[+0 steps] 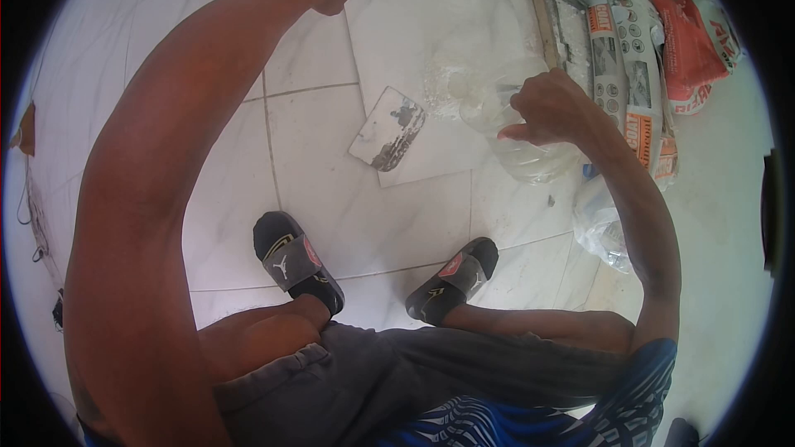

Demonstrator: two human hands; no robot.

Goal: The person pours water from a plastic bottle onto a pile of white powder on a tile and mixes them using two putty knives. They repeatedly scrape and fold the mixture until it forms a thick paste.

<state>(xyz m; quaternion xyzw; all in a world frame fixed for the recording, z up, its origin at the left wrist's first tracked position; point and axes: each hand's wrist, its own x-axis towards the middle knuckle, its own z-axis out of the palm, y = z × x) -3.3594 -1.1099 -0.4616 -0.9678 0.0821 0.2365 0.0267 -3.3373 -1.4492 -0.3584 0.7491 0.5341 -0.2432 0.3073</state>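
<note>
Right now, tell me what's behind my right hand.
Behind your right hand, a clear plastic bag and pale floor tiles show; whatever the hand itself covers cannot be seen.

a red sack (pixel 681 50) lies beside white sacks (pixel 639 58) with orange print.

The clear plastic bag (pixel 538 165) by my right hand (pixel 553 109) sits right of centre, in the upper half of the frame. It is thin, crumpled and see-through, with a pale, whitish cast and shiny creases. It lies slumped and rounded on the floor, bulging out to the left of my curled fingers and below them. My hand hides its upper right part; I can't tell whether I grip it.
</note>
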